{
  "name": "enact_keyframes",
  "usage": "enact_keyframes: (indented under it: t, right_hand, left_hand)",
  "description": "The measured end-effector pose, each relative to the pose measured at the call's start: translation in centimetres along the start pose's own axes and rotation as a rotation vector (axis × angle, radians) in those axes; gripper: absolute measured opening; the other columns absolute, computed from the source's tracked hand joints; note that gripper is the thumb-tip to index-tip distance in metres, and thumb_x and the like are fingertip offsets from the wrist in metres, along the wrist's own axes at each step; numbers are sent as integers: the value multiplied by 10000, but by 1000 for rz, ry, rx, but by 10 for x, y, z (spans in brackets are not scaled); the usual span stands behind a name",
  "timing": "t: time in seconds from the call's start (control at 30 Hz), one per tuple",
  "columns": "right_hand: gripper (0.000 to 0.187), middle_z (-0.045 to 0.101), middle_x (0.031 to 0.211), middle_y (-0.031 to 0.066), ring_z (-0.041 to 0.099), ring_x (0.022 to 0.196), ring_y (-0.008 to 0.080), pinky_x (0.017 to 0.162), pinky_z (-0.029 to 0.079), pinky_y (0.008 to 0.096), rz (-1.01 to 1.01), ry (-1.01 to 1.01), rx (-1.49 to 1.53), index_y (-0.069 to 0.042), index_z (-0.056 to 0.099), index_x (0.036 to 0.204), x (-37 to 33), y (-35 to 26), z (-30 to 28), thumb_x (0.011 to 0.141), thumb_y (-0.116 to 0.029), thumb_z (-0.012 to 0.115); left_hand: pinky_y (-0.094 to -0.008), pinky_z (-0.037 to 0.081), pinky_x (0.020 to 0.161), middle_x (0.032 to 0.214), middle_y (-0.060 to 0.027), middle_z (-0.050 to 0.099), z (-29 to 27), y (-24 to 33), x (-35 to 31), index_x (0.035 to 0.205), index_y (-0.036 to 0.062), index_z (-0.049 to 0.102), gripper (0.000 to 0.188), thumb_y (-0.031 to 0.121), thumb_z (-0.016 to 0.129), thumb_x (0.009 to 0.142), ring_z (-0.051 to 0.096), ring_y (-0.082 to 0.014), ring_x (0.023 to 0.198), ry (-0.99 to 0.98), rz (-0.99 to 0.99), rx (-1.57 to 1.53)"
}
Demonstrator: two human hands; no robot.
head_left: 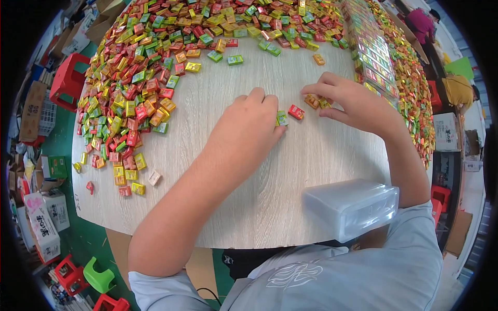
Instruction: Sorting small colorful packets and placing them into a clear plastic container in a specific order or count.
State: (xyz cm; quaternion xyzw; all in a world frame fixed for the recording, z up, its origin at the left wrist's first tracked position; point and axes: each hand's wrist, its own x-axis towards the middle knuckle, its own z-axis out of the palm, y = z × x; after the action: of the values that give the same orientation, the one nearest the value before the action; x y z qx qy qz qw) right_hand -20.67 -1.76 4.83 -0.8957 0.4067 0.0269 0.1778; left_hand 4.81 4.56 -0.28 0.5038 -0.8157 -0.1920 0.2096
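Observation:
Small wrapped boxes, like candy packs, lie between my two hands on the pale wood-grain table (259, 207). My left hand (248, 120) rests low with curled fingers, its thumb and forefinger around a green pack (281, 118); its other fingertips are hidden. Just right of that, a red pack (296, 112) lies loose. My right hand (355, 103) bends its fingers and thumb around an orange pack (312, 101) and a yellow-green pack (324, 103). Part of the yellow-green one is covered by the fingers.
A large heap of red, green, yellow and orange packs (150, 78) spreads along the left and far sides. Clear trays filled with packs (376, 57) stand at the right. An empty clear plastic container (353, 207) sits near my right forearm. Stools (70, 80) and boxes surround the table.

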Motion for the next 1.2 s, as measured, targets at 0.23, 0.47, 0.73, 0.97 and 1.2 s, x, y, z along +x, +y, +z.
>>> enact_keyframes:
  t: [0.23, 0.47, 0.73, 0.97, 1.2]
  right_hand:
    - [389, 626, 1174, 96, 669, 1014, 300, 847, 563, 390, -140, -19, 130, -92, 664, 1276, 12, 5, 14, 911, -144, 790]
    - [340, 628, 1123, 106, 682, 945, 303, 821, 563, 396, -113, 56, 137, -88, 675, 1248, 14, -12, 23, 926, -127, 777]
    - [376, 625, 1109, 116, 672, 937, 313, 809, 556, 398, -168, 74, 164, -56, 643, 1306, 17, -11, 23, 955, -139, 747]
    - [374, 652, 1135, 150, 683, 970, 352, 834, 552, 450, -30, 477, -179, -102, 642, 1364, 71, 24, 18, 1041, -290, 624]
    - [288, 651, 1150, 152, 680, 1002, 349, 845, 547, 437, -74, 453, -308, -95, 685, 1286, 39, 25, 24, 1012, -180, 657]
  left_hand:
    - [-463, 542, 883, 1070, -174, 631, 4, 3, 4, 1108, -5, 653, 334, 220, 796, 906, 660, -384, 1000, 21, 3, 4]
    - [-468, 541, 890, 1053, -162, 626, 2, -8, 6, 1143, 29, 677, 334, 207, 805, 891, 649, -375, 1027, 75, 57, 5]
    - [-463, 541, 909, 1058, -152, 631, -2, -12, 6, 1172, 58, 688, 339, 184, 810, 882, 652, -372, 1035, 41, 91, 50]
    - [-460, 536, 924, 1091, -156, 624, -9, -13, 4, 1235, 66, 659, 420, 192, 823, 870, 643, -373, 1069, 27, 115, 12]
    - [-450, 543, 904, 1143, -139, 606, -23, -23, -3, 1267, 52, 628, 461, 170, 818, 864, 645, -370, 1060, -68, 129, -30]
